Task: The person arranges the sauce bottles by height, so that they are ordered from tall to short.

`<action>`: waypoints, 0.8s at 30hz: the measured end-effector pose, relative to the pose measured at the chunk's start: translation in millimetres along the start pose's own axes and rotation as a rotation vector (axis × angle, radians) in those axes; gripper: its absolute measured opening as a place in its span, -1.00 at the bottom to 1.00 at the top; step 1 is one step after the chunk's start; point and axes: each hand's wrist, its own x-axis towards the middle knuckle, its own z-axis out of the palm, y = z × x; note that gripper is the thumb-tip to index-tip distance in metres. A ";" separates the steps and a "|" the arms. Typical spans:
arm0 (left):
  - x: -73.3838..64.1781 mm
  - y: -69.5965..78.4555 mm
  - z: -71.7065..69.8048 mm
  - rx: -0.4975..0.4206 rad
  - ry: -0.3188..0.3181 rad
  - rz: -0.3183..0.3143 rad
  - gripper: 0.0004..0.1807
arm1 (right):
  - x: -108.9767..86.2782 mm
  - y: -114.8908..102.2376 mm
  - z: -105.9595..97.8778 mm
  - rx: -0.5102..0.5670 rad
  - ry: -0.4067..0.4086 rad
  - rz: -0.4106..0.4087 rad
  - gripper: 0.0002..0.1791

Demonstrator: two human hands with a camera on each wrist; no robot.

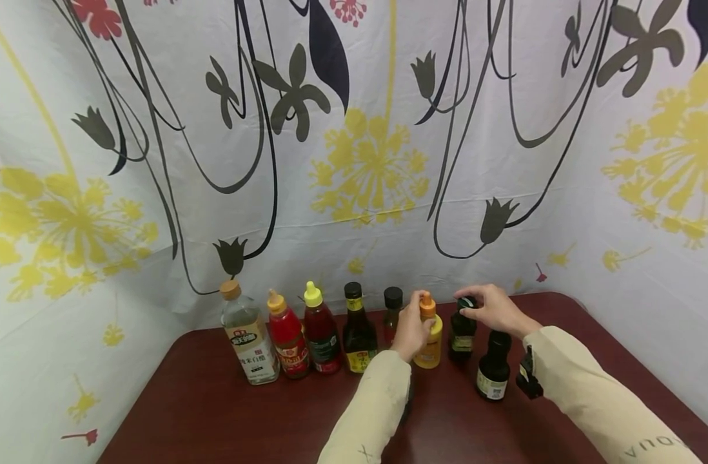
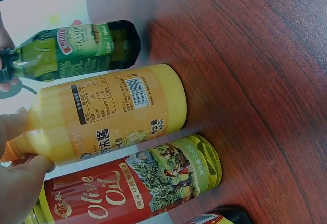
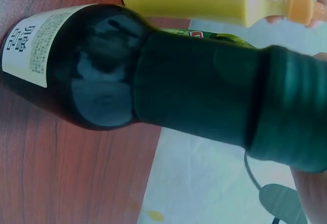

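Note:
My left hand grips a yellow squeeze bottle around its neck, just under the orange cap; the bottle stands upright on the table. In the left wrist view, thumb and fingers curl about the neck of the squeeze bottle. Beside it, my right hand holds a green olive oil bottle by its dark cap, also upright. That bottle's green label faces the left wrist camera. In the right wrist view, a dark bottle in front hides most of the olive oil bottle.
On the dark red table, a row runs leftward: red-labelled olive oil, a dark sauce bottle, two red squeeze bottles and a clear vinegar bottle. The dark bottle stands below my right wrist. A patterned cloth hangs behind.

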 end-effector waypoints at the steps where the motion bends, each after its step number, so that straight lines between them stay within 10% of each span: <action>1: -0.1 0.2 0.2 -0.001 -0.002 0.000 -0.50 | 0.3 1.1 0.2 0.001 -0.005 0.006 -0.67; 24: 0.0 -1.8 0.4 0.010 -0.001 0.020 -0.50 | 3.9 -0.9 -5.3 0.040 -0.110 0.030 -0.59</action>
